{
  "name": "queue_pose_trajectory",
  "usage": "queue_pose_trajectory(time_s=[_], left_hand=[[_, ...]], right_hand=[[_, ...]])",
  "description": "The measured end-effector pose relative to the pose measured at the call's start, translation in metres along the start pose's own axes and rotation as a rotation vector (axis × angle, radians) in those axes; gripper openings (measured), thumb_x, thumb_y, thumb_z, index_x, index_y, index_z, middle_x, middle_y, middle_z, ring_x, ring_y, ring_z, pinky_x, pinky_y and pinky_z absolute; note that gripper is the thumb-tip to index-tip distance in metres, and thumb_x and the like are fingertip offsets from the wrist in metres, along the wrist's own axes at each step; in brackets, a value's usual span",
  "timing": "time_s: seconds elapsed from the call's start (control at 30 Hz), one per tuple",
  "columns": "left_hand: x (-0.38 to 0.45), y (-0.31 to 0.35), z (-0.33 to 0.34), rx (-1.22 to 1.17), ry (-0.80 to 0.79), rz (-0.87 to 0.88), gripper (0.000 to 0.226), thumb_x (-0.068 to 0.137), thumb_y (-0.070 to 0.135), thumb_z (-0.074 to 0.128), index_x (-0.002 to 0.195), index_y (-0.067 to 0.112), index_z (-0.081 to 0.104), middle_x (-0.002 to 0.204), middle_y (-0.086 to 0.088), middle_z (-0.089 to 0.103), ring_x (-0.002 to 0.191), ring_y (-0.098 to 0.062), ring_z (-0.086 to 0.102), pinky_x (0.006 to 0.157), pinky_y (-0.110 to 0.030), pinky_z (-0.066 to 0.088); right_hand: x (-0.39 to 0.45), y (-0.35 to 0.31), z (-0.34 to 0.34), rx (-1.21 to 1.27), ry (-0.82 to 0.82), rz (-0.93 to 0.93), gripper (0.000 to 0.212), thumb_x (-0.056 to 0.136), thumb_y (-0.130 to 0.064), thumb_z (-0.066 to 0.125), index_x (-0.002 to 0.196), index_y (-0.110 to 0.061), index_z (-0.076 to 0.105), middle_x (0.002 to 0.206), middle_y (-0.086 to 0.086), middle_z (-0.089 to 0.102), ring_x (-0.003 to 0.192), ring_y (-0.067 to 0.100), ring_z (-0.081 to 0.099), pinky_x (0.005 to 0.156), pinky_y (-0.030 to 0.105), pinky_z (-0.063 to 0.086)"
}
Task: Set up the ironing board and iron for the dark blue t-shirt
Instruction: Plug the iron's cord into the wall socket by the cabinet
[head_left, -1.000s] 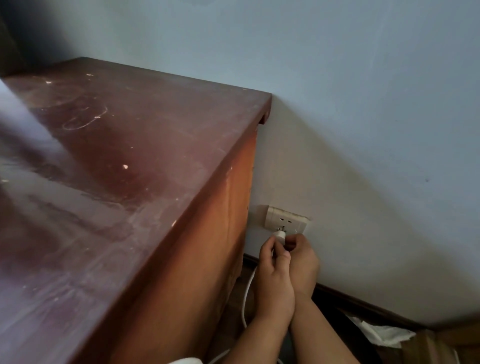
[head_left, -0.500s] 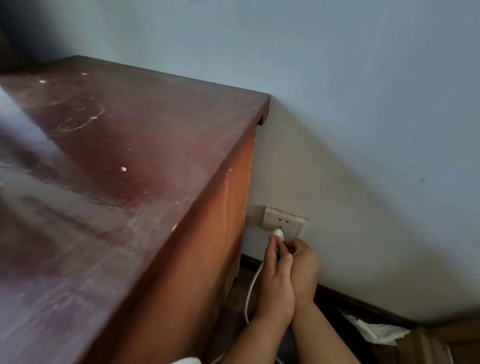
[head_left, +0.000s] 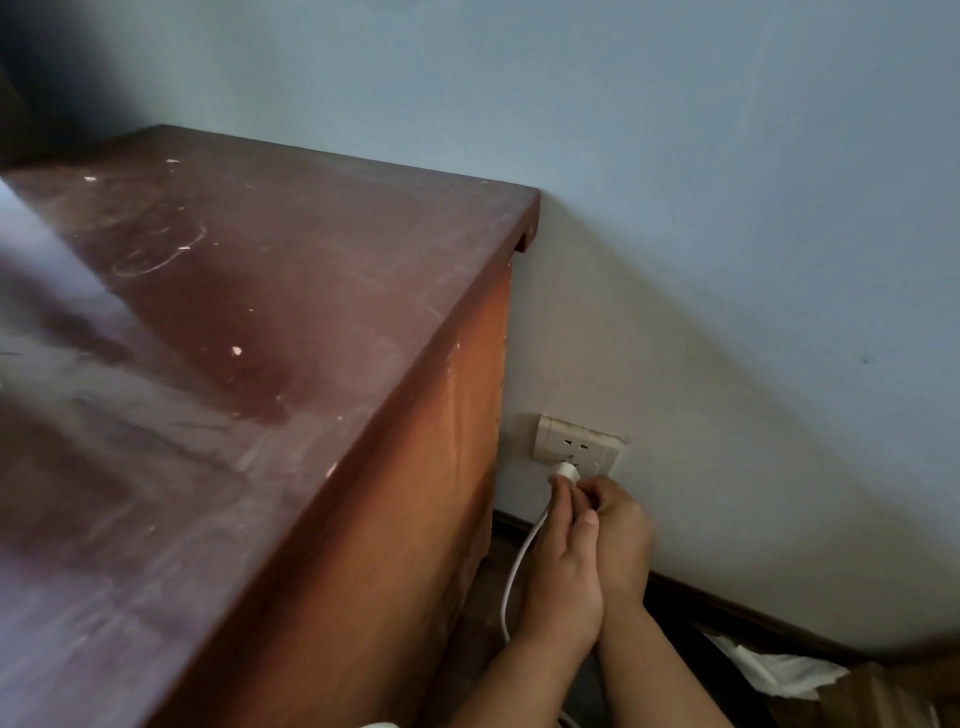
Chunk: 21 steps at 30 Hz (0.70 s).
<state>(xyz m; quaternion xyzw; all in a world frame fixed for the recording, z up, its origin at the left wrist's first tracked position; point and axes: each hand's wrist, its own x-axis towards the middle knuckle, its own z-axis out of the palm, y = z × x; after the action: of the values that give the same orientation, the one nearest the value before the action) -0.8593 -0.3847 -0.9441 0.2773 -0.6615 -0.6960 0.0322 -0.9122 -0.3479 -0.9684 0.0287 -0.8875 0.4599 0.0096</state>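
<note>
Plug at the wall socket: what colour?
White, like its cord. The plug shows best in the head view, against the socket.

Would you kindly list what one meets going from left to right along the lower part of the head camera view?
Wooden cabinet → white cord → left hand → right hand → crumpled white paper.

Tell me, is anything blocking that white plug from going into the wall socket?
Nothing visible does. Both hands, left hand and right hand, hold the white plug right at the lower edge of the wall socket. The wooden cabinet stands close on the left but does not cover the socket.
</note>
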Motion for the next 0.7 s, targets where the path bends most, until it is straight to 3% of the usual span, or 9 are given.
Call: queue_pose_trajectory(time_s=[0.13,0.2,0.3,0.5,0.6,0.7], left_hand=[[-0.001,0.002,0.002,0.08,0.052,0.025,0.052,0.105,0.036,0.041,0.155,0.038,0.028,0.156,0.019,0.035,0.132,0.011,0.032,0.105,-0.008,0.021],[0.0,0.004,0.002,0.141,0.072,0.047,0.051,0.105,0.039,0.04,0.155,0.04,0.029,0.155,0.016,0.039,0.134,0.006,0.037,0.103,-0.01,0.024],[0.004,0.006,0.001,0.235,0.079,0.059,0.051,0.105,0.039,0.037,0.155,0.041,0.027,0.154,0.011,0.044,0.137,-0.004,0.042,0.099,-0.012,0.025],[0.001,0.012,-0.001,0.281,0.062,0.07,0.052,0.105,0.039,0.037,0.156,0.039,0.026,0.156,0.01,0.041,0.139,-0.005,0.04,0.1,-0.011,0.025],[0.0,0.011,0.002,0.309,0.064,0.087,0.053,0.106,0.038,0.036,0.157,0.037,0.025,0.156,0.008,0.042,0.139,-0.007,0.042,0.103,-0.01,0.026],[0.003,0.012,0.009,0.343,0.012,0.056,0.055,0.105,0.041,0.033,0.158,0.038,0.017,0.154,0.0,0.045,0.137,-0.012,0.045,0.108,-0.019,0.032]], right_hand=[[0.001,0.002,0.005,0.032,0.02,0.027,0.013,0.091,-0.021,0.067,0.078,-0.02,0.066,0.066,-0.007,0.063,0.061,0.005,0.06,0.053,0.026,0.051],[0.003,0.005,0.007,0.018,0.019,0.019,0.014,0.091,-0.022,0.066,0.078,-0.02,0.065,0.066,-0.006,0.063,0.061,0.007,0.06,0.054,0.03,0.052],[0.005,0.005,0.008,0.042,0.011,0.034,0.016,0.091,-0.023,0.066,0.075,-0.019,0.064,0.065,-0.004,0.063,0.061,0.009,0.06,0.051,0.026,0.047],[0.001,-0.003,0.004,0.094,0.009,0.076,0.023,0.091,-0.017,0.066,0.068,-0.017,0.061,0.062,-0.001,0.061,0.058,0.01,0.058,0.044,0.012,0.035],[0.003,-0.001,0.0,0.066,0.018,0.053,0.025,0.091,-0.021,0.067,0.067,-0.016,0.06,0.059,-0.002,0.06,0.056,0.011,0.058,0.043,0.013,0.036],[0.007,0.002,-0.006,0.095,0.016,0.061,0.022,0.091,-0.025,0.068,0.07,-0.019,0.064,0.063,-0.002,0.064,0.06,0.014,0.063,0.051,0.026,0.047]])
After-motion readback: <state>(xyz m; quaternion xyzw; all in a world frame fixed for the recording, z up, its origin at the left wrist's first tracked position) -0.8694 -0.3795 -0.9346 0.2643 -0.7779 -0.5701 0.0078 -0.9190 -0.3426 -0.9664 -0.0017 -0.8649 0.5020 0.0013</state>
